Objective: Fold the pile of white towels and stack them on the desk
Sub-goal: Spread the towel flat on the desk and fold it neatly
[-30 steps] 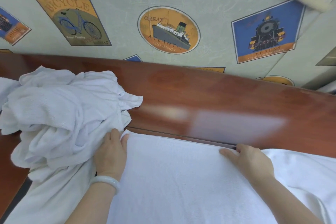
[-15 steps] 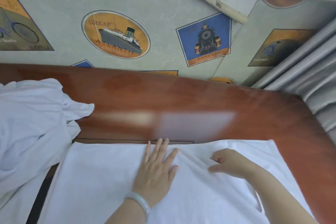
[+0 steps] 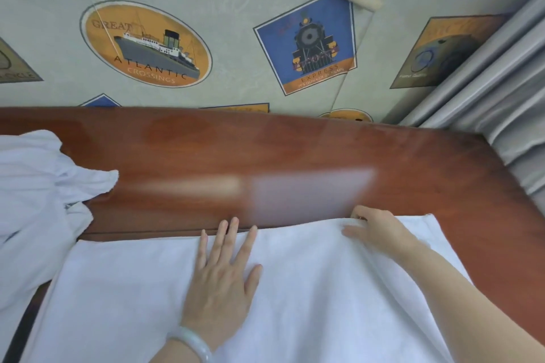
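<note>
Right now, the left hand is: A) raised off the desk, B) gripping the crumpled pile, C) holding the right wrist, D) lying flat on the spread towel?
D: the left hand lies palm down, fingers straight and spread, on the spread towel; the crumpled pile sits apart at the left.

Bare forearms (image 3: 460,298), one bangle
A pale, glossy, milky-green bangle (image 3: 193,343) rings the wrist of the left hand (image 3: 219,283).

The left hand (image 3: 219,277) lies flat, fingers spread, on the towel (image 3: 118,289); the right hand (image 3: 376,230) pinches its far edge.
</note>
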Demonstrator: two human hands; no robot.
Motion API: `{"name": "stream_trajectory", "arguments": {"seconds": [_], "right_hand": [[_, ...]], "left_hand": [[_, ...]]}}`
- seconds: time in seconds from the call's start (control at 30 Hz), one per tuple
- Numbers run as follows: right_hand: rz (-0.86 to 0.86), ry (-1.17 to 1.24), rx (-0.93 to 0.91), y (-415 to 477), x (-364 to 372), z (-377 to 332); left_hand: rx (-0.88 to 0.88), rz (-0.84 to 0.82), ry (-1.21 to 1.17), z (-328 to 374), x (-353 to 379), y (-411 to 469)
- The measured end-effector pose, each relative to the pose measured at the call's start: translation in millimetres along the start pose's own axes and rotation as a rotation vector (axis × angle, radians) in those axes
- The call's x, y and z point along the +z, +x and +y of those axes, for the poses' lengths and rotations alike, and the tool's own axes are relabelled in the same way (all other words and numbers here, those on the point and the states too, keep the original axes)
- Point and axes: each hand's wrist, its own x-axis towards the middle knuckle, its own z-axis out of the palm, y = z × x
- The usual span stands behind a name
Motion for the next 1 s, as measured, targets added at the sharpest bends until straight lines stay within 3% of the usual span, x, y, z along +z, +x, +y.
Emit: {"name": "stream_trajectory", "arguments": {"seconds": [0.1, 0.23, 0.4, 0.53, 0.63, 0.73, 0.83, 0.93, 1.0], "right_hand": [[-0.094, -0.001, -0.001, 5.8, -6.3, 19.7], [-0.195, -0.269, 0.068, 2.1, -33.1, 58.0], [-0.338, -0.263, 0.204, -13.3, -74.1, 99.3], [-0.339, -0.056, 0.224, -22.5, -86.2, 127.0], [-0.285, 0.192, 0.244, -32.9, -82.3, 134.5], [-0.207, 0.268, 0.273, -42.7, -76.8, 142.4], [-0.182, 0.342, 0.331, -51.0, -78.1, 148.6], [-0.079, 0.712, 0.27, -48.1, -81.8, 145.3], [0.031, 0.84, 0.324, -33.4, -77.7, 141.7]], "left_hand": [[0.005, 0.0, 0.005, -0.1, -1.9, 1.4], [0.014, 0.025, 0.037, -1.9, 3.0, 2.6], [-0.001, 0.116, 0.035, -0.8, 12.1, 2.0], [0.044, 0.248, -0.011, 23.1, 6.5, 18.3], [0.352, 0.282, -0.076, 87.5, 0.8, 46.7], [0.611, 0.159, -0.086, 144.7, 9.5, 66.9], [0.564, 0.077, -0.115, 151.9, 22.0, 80.9], [0.555, 0.073, -0.196, 147.3, 22.9, 85.1], [0.502, 0.101, -0.272, 148.8, 16.6, 89.9]]}}
